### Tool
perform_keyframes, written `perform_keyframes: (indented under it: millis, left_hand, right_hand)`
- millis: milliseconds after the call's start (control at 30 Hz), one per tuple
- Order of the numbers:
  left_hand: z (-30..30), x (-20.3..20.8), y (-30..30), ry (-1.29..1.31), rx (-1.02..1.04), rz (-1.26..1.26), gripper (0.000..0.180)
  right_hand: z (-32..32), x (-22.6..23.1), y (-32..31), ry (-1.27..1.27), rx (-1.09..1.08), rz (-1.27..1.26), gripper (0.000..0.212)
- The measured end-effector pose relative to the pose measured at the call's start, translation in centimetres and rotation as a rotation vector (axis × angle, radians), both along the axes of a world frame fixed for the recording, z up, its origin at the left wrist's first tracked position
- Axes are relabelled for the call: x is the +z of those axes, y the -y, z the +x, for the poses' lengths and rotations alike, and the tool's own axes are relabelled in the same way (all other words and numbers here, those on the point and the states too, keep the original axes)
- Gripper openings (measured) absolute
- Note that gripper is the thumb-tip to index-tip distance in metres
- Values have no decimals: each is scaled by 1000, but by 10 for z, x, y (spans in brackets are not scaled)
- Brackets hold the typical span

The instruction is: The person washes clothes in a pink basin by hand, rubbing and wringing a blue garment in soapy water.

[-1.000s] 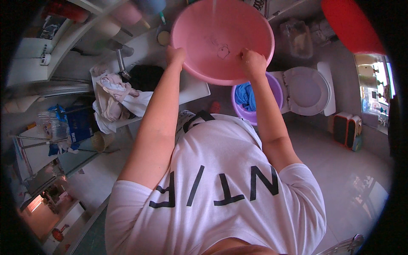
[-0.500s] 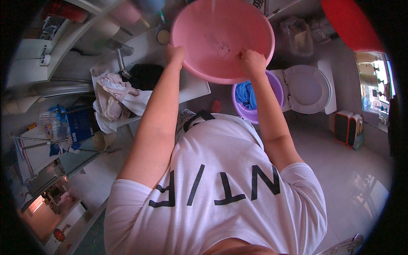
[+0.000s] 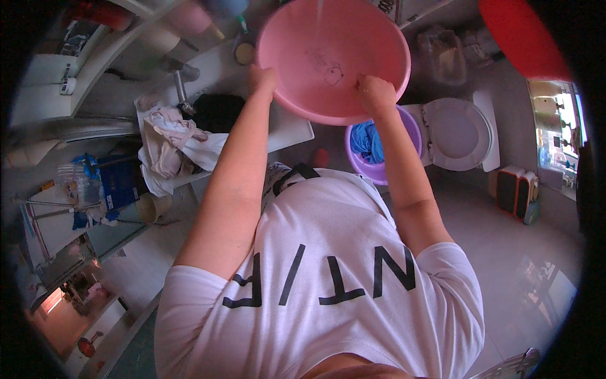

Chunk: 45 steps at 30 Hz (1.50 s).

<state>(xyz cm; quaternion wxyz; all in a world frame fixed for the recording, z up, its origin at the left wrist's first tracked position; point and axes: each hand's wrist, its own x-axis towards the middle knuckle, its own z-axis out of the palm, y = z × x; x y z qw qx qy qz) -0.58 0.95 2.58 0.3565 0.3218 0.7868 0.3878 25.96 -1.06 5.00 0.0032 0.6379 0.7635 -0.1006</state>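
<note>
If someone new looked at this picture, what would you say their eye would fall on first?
Probably the large pink basin at top centre, with the left hand and right hand at its rim. Next might come the purple tub holding blue cloth, beside the toilet, then the bright red object at upper right.

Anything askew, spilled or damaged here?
Only minor untidiness: pale clothes lie heaped beside the tap, drooping over the white sink counter's edge, so they look precariously placed. The pink basin shows no obvious damage, and I see no clear spill.
</note>
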Motion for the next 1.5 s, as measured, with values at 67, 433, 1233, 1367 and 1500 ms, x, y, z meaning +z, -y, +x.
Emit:
perform_keyframes:
  millis: [67, 433, 1233, 1367, 1500]
  left_hand:
    - [-1, 2, 2, -22, 0, -25, 42]
    - [-6, -13, -6, -178, -15, -20, 37]
    - [44, -43, 15, 105, -205, -166, 39]
    - [38, -33, 6, 261, -146, -104, 40]
    - [39, 11, 5, 398, -86, -187, 42]
  right_hand:
    - [-3, 7, 1, 13, 13, -29, 24]
    - [-44, -77, -18, 1, 414, -699, 34]
    - [21, -111, -114, 33, 250, -284, 40]
    - [53, -145, -123, 206, 398, -301, 40]
    - [46, -80, -121, -23, 155, -300, 34]
